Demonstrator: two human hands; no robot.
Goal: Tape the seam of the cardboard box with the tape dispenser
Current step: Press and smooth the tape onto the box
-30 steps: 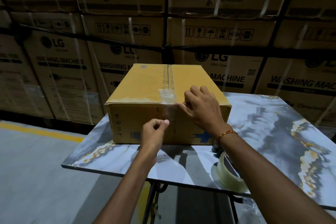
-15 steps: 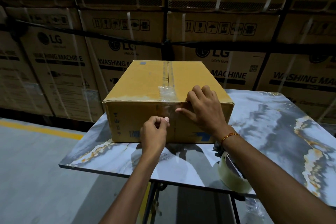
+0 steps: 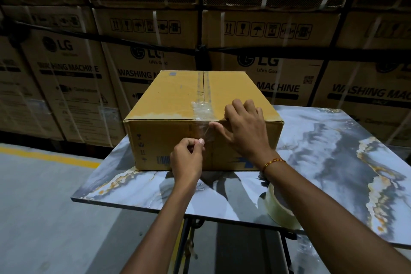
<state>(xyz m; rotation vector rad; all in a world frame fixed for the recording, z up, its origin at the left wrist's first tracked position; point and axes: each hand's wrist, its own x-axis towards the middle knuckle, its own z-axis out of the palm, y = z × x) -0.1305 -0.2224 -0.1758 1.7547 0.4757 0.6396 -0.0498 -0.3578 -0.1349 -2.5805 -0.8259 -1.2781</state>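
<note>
A closed cardboard box (image 3: 169, 100) stands on the marble-patterned table (image 3: 322, 162). Its top seam (image 3: 203, 87) runs away from me, with clear tape (image 3: 201, 110) wrinkled over the near end and folding down the front face. My left hand (image 3: 186, 160) pinches the loose lower end of that tape in front of the box's front face. My right hand (image 3: 244, 129) lies over the front top edge, fingers on the lid and thumb pressed to the tape on the front. A roll of clear tape (image 3: 279, 207) lies on the table under my right forearm.
Stacked washing-machine cartons (image 3: 278, 69), strapped and banded, form a wall just behind the table. The table's near edge (image 3: 155, 207) sits above a metal stand (image 3: 189, 244). To the left is grey floor with a yellow line (image 3: 51, 158).
The view has shifted slightly. My left hand has drawn the tape end a little down and toward me. My right hand stays on the box's front top edge.
</note>
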